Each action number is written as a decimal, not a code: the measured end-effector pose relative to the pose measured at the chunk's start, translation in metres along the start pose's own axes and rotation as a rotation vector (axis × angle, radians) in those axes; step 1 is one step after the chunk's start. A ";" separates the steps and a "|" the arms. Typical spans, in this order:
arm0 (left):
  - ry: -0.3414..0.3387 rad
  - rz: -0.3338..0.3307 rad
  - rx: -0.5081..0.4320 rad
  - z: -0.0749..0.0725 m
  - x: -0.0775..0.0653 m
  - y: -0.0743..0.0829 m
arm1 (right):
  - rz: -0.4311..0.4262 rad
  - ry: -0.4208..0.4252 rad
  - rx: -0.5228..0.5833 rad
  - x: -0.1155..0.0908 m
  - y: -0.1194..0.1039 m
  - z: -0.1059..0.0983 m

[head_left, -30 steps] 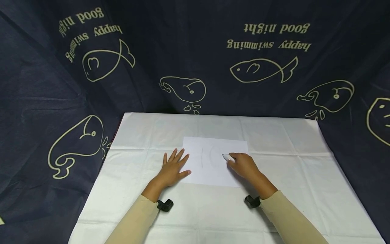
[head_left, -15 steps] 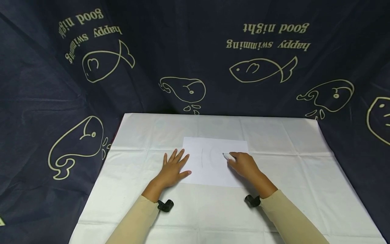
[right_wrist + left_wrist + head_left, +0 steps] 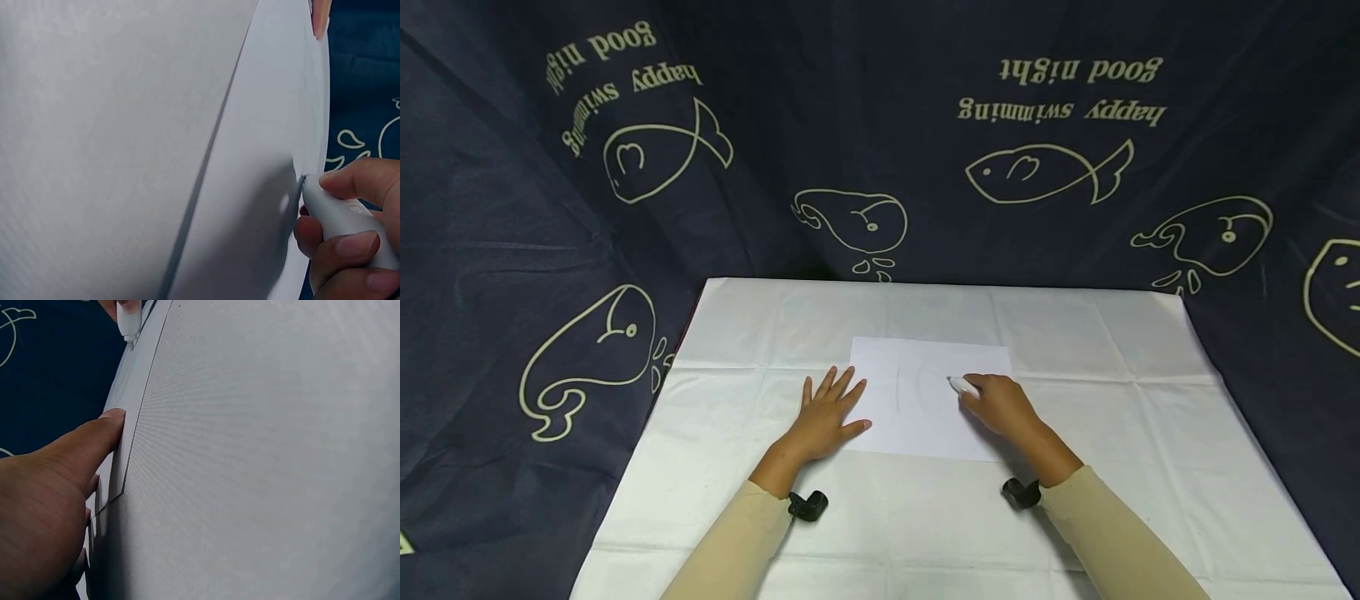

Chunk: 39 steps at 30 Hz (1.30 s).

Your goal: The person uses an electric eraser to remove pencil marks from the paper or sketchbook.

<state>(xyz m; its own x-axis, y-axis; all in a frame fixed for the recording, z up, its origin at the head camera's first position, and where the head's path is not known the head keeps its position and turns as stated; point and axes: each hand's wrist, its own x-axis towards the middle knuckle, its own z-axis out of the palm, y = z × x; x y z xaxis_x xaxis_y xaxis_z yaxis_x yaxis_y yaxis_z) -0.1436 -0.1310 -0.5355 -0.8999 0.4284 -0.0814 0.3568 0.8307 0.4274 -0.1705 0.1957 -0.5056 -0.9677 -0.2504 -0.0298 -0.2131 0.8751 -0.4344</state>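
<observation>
A sheet of white paper (image 3: 932, 433) lies on the white cloth. It bears a thin, nearly straight pencil-grey line and, to the right of it, a fainter curve. My left hand (image 3: 820, 419) rests with fingers spread over the paper's left edge. In the left wrist view its thumb (image 3: 103, 431) touches the sheet near the border. On the right side, my right hand (image 3: 1002, 408) pinches a white marker (image 3: 962, 386) between thumb and fingers. The marker (image 3: 344, 215) tilts with its dark tip at the paper; whether the tip touches is hard to tell.
A creased white cloth (image 3: 1075, 333) covers the table around the sheet. Behind the table's far edge hangs a dark blue curtain (image 3: 850, 100) printed with fish and whales. Small black cameras (image 3: 1021, 495) sit at both wrists.
Almost nothing differs. The marker's tip has shifted very slightly away from me over the paper, while the left hand has stayed where it was.
</observation>
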 end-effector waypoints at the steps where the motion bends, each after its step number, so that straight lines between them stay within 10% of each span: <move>1: 0.001 0.002 0.000 0.000 0.000 0.000 | 0.002 -0.012 -0.001 0.000 -0.001 0.000; 39: -0.002 0.000 -0.007 -0.001 -0.001 0.001 | 0.007 -0.012 -0.003 0.001 -0.004 0.001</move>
<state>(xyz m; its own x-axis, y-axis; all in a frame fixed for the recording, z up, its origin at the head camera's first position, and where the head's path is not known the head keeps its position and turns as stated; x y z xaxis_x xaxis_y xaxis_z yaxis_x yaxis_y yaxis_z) -0.1427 -0.1310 -0.5344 -0.8993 0.4293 -0.0835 0.3551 0.8283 0.4334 -0.1701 0.1922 -0.5048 -0.9674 -0.2494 -0.0441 -0.2067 0.8780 -0.4318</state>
